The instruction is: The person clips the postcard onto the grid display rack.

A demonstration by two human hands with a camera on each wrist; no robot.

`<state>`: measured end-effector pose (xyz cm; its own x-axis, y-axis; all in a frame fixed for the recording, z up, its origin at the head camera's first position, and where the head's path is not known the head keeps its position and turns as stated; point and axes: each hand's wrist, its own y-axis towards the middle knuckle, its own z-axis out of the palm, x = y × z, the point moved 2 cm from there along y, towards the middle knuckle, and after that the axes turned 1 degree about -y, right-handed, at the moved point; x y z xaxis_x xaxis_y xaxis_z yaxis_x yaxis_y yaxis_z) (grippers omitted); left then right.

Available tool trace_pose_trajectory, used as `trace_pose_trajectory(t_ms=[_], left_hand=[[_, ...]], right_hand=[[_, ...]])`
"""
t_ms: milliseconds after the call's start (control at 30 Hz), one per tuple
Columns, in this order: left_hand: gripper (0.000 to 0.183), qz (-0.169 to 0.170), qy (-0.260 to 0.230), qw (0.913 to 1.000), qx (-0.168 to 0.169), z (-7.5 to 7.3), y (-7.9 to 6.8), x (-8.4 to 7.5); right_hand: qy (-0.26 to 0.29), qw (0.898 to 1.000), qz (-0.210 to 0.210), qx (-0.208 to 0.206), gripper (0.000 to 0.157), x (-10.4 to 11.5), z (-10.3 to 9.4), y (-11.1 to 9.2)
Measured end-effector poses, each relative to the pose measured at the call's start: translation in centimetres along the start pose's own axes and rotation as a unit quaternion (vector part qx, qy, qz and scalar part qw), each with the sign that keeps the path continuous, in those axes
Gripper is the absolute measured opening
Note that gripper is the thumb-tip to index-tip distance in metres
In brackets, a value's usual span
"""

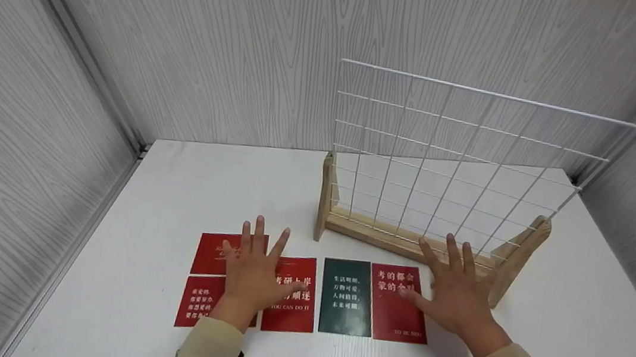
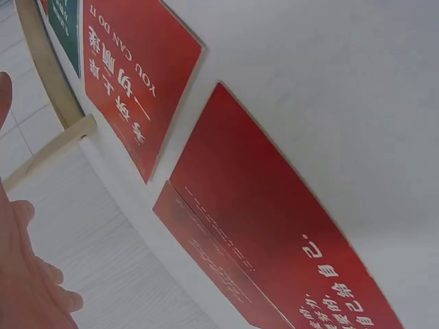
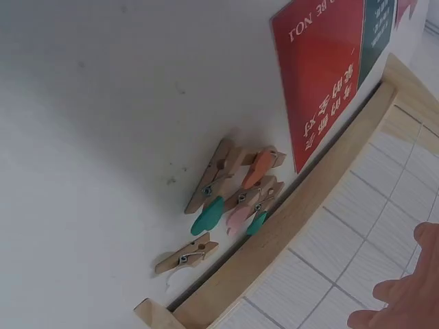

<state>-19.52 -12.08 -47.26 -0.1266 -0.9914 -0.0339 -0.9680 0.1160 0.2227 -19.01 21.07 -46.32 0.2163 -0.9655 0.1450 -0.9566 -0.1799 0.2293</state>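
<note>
Head view: your left hand (image 1: 252, 276) and right hand (image 1: 457, 299) are holding their fingers spread, gripping nothing, over four flat rectangular red paper cards (image 1: 290, 314) and one dark-green paper card (image 1: 345, 316), all lying on the smooth white table (image 1: 233, 187). Low sweeping could be displacing them. Three, green included, are running lengthwise away from you; the left two, sideways.

Clothespins (image 3: 240, 197) beside the wooden rail (image 3: 291, 212) — red card (image 3: 319, 72) near, right hand (image 3: 411, 295) apart

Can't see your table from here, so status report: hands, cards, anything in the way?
Left hand and right hand spread, holding nothing. Five cards lie flat. Clothespins beside rack; left hand partly blocks head view of cards.
</note>
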Motion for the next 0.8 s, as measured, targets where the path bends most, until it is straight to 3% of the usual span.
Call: trace_pose_trajectory(t_ms=[400,633,800], left_hand=[[0.1,0.009,-0.027,0.9995,-0.015,0.2,-0.6,2.8],[0.099,0.002,-0.035,0.9994,0.001,0.5,-1.1,4.5],[0.099,-0.001,-0.042,0.9989,0.02,0.8,-1.8,5.8]], right_hand=[[-0.013,0.999,-0.048,0.001,0.091,-1.4,0.3,-0.4],[-0.013,0.997,-0.076,0.003,0.088,-2.2,0.6,-0.7],[0.017,0.996,-0.087,0.009,0.087,-2.5,0.6,-1.0]])
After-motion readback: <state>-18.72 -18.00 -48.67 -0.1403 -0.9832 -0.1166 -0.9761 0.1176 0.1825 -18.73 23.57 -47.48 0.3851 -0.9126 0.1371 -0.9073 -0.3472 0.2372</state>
